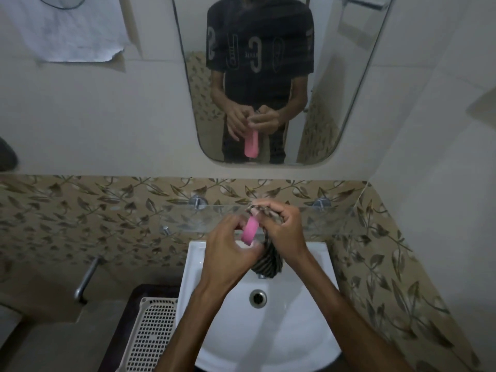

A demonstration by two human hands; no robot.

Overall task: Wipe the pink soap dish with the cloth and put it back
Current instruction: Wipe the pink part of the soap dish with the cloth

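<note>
we stood in a small tiled bathroom, facing a white basin (316,304) with a glass shelf (335,218) fixed to the leaf-patterned wall just above its back edge, and a mirror (349,76) above that. both of our hands were raised over the back edge of the basin, just in front of the shelf.

our left hand (228,251) had its fingers and thumb curled around the pink soap dish (249,232), gripping its lower end. our right hand (281,229) was closed around a bunched, dark striped cloth (269,264), pressing part of it against the upper end of the dish while the loose remainder hung down toward the basin.

the dish was held edge-on, so we saw it as a narrow pink bar. its long axis ran steeply upward, from near our left palm toward the shelf and slightly to the right. the mirror showed it as a nearly vertical pink strip hanging below the two hands.

we judged that holding it over the basin let any drips fall into the bowl, and that gripping one end left the other free for the cloth. the wiping looked under way, and the dish had not yet been put back.

a white perforated basket (150,331) sat beside the basin's left edge, and a white towel (67,28) hung on the wall at upper left.
</note>
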